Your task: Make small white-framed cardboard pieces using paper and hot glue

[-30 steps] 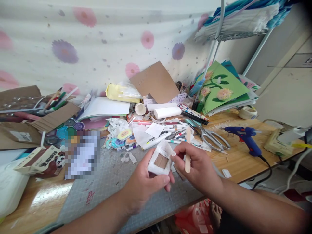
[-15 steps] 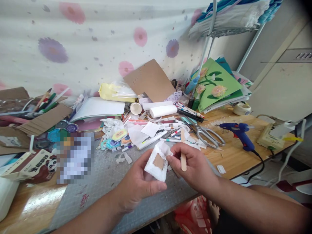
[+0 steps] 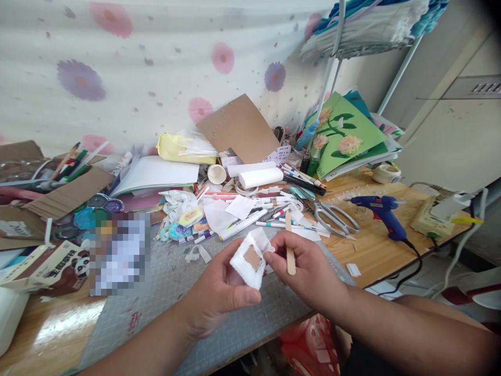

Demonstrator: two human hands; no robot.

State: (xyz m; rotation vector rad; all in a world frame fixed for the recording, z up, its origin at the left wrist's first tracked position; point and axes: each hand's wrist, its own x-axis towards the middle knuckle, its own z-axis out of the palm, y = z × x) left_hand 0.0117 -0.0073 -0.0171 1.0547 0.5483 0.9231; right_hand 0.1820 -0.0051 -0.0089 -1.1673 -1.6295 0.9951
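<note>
Flowered cloth [image 3: 160, 78] hangs behind; glare whitens the wooden table's [image 3: 371, 256] left; pale rack [image 3: 342, 21] rightward.

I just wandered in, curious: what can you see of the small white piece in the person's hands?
The white piece has a rough, papery-looking border around a squarish brown patch resembling cardboard. A thin flap shows at its far side. Tilted above the grey mat, it is held in the left hand; the right hand appears to touch its right edge.

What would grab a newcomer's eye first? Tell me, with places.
The blue glue gun at the right stands out first, then the flowered green card at the back right. At centre front, the left hand holds a white piece with a brown square; the right hand holds a wooden stick.
</note>
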